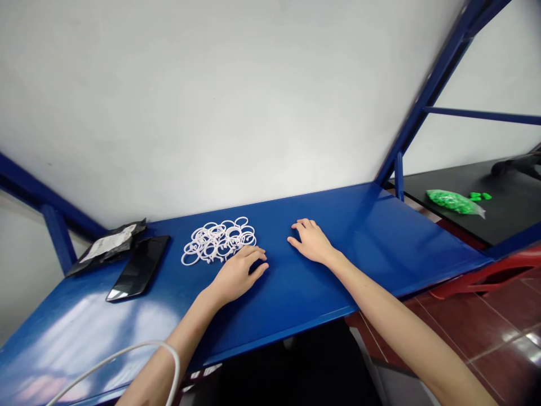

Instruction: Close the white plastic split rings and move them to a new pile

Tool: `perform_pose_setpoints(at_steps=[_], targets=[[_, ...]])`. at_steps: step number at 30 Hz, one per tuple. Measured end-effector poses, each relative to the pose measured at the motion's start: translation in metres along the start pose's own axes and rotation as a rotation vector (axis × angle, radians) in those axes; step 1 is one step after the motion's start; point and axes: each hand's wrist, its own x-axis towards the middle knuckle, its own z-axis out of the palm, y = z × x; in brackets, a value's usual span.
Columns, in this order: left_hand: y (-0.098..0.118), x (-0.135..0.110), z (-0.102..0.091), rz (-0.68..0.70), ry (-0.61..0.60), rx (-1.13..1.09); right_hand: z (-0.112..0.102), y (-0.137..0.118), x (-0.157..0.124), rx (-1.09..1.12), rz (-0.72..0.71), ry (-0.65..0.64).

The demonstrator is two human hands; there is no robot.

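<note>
A pile of several white plastic rings (pixel 217 241) lies on the blue table (pixel 372 248) near the wall. My left hand (pixel 239 273) rests on the table just in front of the pile, fingers stretched out, fingertips touching the nearest rings, holding nothing. My right hand (pixel 310 241) lies flat on the bare tabletop to the right of the pile, fingers spread and empty.
A black phone (pixel 138 267) lies at the left, with a dark foil packet (pixel 110 245) behind it. A white cable (pixel 122 355) loops over my left forearm. On a black table at the right sits a bag of green pieces (pixel 453 202). Blue frame posts flank the table.
</note>
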Motion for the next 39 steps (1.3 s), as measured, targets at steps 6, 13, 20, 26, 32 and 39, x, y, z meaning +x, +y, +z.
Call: perform_pose_setpoints(at_steps=[6,13,20,26,32,39], targets=[[0.0003,-0.0002,0.0002,0.010,0.019,0.009,-0.0014,-0.0008,-0.0003,-0.010,0.004,-0.026],[0.0002,-0.0002,-0.0001,-0.001,-0.016,0.004,-0.0007,0.0001,-0.0003,-0.012,0.002,-0.024],[0.0009,-0.0006,-0.0010,-0.029,-0.052,0.013,0.0008,0.0015,0.0001,-0.001,-0.002,-0.019],[-0.0007,-0.0008,0.0002,-0.022,-0.030,0.000,0.0016,0.0022,0.0003,0.004,-0.006,-0.012],[-0.0012,-0.0008,0.0010,-0.003,-0.004,-0.011,0.0023,0.0031,0.0004,0.008,-0.014,-0.004],[-0.0004,0.0002,-0.0020,0.043,0.055,0.020,0.0035,0.0041,0.0007,0.000,-0.012,-0.011]])
